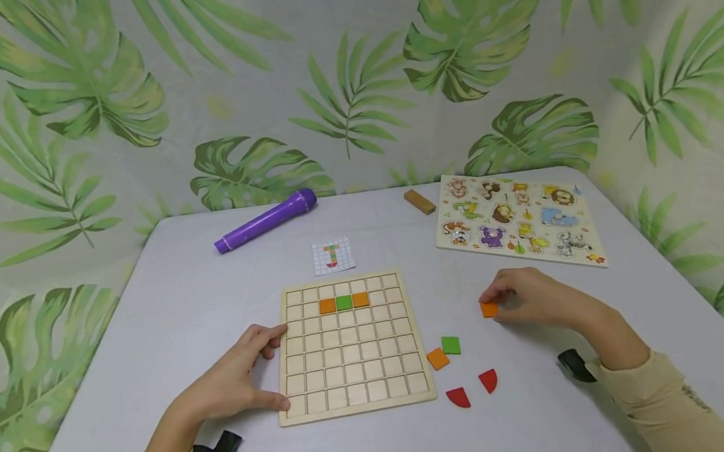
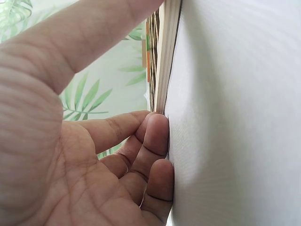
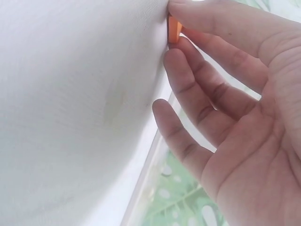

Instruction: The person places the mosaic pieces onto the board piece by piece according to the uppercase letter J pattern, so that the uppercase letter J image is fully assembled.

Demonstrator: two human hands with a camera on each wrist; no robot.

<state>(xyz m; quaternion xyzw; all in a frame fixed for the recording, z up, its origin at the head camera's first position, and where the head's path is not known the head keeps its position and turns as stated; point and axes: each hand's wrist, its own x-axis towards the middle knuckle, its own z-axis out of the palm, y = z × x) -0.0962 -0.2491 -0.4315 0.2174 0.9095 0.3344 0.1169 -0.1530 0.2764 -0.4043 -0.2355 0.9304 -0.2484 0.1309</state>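
A wooden grid board (image 1: 343,351) lies flat on the table, with an orange, a green (image 1: 343,303) and another orange square tile in a row near its top. My left hand (image 1: 236,377) touches the board's left edge, thumb low and index finger higher; the fingertips (image 2: 157,134) rest by the edge and tabletop in the left wrist view. Right of the board, my right hand (image 1: 533,301) pinches an orange square tile (image 1: 488,310) between thumb and fingers. In the right wrist view that tile (image 3: 174,30) stands on edge near the cloth, partly hidden by the thumb.
Loose green (image 1: 451,345) and orange (image 1: 437,358) squares lie beside the board, with two red quarter-circles (image 1: 458,398) below. Behind it lies a pattern card (image 1: 343,262). Farther back are a purple microphone (image 1: 266,221), a small brown block (image 1: 419,201) and an animal puzzle board (image 1: 512,247).
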